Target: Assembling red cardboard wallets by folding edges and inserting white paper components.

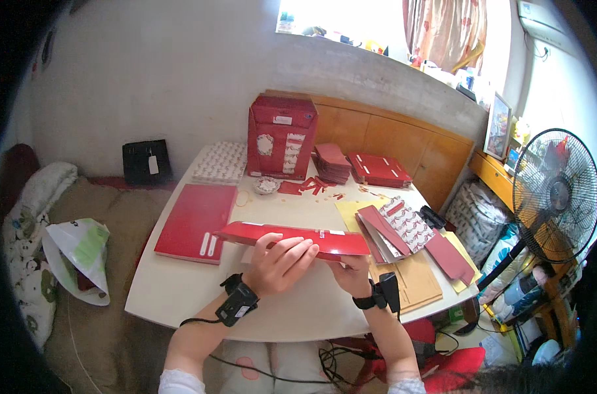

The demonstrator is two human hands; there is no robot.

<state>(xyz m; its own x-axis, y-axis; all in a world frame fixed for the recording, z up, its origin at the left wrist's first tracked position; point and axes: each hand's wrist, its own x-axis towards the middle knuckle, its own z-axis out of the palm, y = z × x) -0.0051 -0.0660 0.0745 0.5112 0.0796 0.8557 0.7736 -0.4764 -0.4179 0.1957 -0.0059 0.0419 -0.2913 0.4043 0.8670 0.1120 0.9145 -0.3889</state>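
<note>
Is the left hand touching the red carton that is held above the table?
Touching. The head view shows the left hand with its fingers lying across the near side of the red carton.

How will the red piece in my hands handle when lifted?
The red piece is probably fairly stiff: no obvious sag shows between left hand and right hand. Flat-sided, it seems unlikely to roll. Its glare suggests a smooth, perhaps slippery surface.

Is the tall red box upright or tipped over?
Upright: the tall red box stands with its lower edge on the white table.
</note>
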